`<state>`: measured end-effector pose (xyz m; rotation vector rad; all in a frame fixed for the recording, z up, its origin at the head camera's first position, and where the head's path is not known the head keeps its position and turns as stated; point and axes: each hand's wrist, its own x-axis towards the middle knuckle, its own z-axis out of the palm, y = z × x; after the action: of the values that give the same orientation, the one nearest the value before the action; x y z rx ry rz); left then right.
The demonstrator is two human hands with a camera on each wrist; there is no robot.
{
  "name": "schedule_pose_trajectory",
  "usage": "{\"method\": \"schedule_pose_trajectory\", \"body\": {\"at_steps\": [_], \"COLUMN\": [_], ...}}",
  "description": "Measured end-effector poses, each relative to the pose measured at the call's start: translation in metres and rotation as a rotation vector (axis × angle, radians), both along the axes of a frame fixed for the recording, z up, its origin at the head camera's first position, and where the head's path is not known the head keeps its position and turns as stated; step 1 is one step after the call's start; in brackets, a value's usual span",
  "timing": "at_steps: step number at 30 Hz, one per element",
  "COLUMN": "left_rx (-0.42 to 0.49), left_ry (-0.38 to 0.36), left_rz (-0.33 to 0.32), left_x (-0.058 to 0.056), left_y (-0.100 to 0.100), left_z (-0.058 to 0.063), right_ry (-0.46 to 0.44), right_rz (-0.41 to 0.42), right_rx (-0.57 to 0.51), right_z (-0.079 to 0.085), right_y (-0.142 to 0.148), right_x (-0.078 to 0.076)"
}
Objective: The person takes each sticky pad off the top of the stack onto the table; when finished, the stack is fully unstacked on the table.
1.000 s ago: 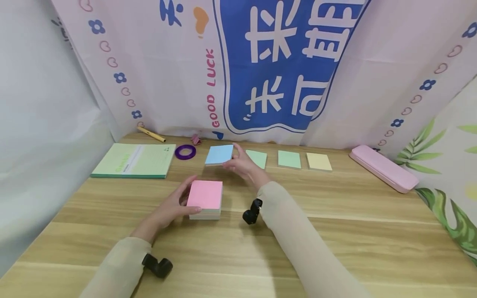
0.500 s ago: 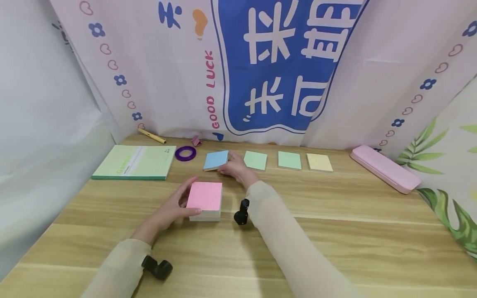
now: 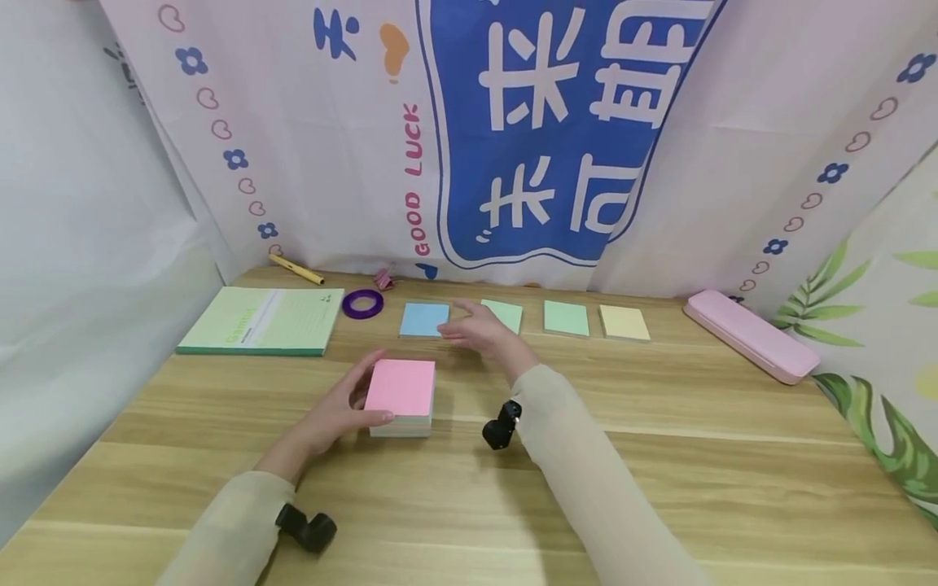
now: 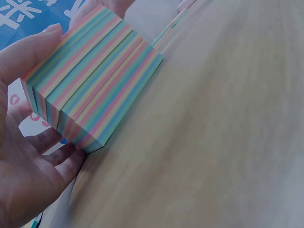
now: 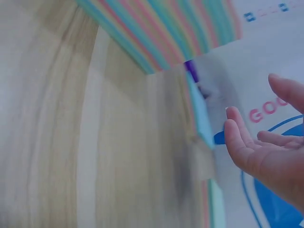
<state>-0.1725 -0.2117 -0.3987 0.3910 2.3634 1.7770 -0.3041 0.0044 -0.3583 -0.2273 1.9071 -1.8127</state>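
A thick stack of sticky notes [image 3: 401, 388], pink on top, stands on the table with my left hand [image 3: 333, 415] gripping its left side, thumb along the front and fingers behind. Striped pastel edges of that stack [image 4: 95, 76] show in the left wrist view. Behind it, a thin blue sticky note pad [image 3: 423, 320] lies flat. My right hand [image 3: 485, 335] hovers by the right edge of this pad, fingers spread and holding nothing. The right wrist view shows a gap between the fingers and the blue pad [image 5: 202, 114].
Rightward along the back run a green pad [image 3: 507, 314], partly behind my right hand, another green pad [image 3: 566, 318], a yellow pad [image 3: 624, 323] and a pink case [image 3: 751, 335]. At back left are a green notebook [image 3: 260, 321], purple tape roll [image 3: 362, 304], yellow pen [image 3: 296, 269] and pink clip [image 3: 384, 278].
My right hand has lowered the blue pad flat onto the table, let go of it and drawn slightly to the right. The left hand has stayed on the stack.
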Motion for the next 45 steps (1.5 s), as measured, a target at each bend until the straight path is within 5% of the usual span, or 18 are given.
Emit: {"method": "schedule_pose_trajectory", "body": {"at_steps": [9,19,26,33,45], "left_rx": [0.006,0.01,0.012,0.024,0.001], "left_ry": [-0.012,-0.011,-0.013,-0.014,-0.015], "left_rz": [0.001,0.003,-0.003,-0.011,-0.016], "left_x": [0.001,-0.001,-0.001,-0.001,-0.003], "left_y": [0.001,0.003,0.003,0.004,0.004], "left_z": [0.0,0.001,0.001,0.002,0.0], "right_ry": [0.153,0.295,0.307,0.425,0.358], "right_rz": [0.106,0.262,0.234,0.223,0.209], "right_rx": [-0.069,0.012,0.084,0.246,0.154], "right_z": [0.019,0.002,-0.014,-0.022,-0.02], "right_y": [0.02,0.025,0.016,0.004,0.014], "right_x": [0.041,0.09,0.101,0.103,0.099]}}
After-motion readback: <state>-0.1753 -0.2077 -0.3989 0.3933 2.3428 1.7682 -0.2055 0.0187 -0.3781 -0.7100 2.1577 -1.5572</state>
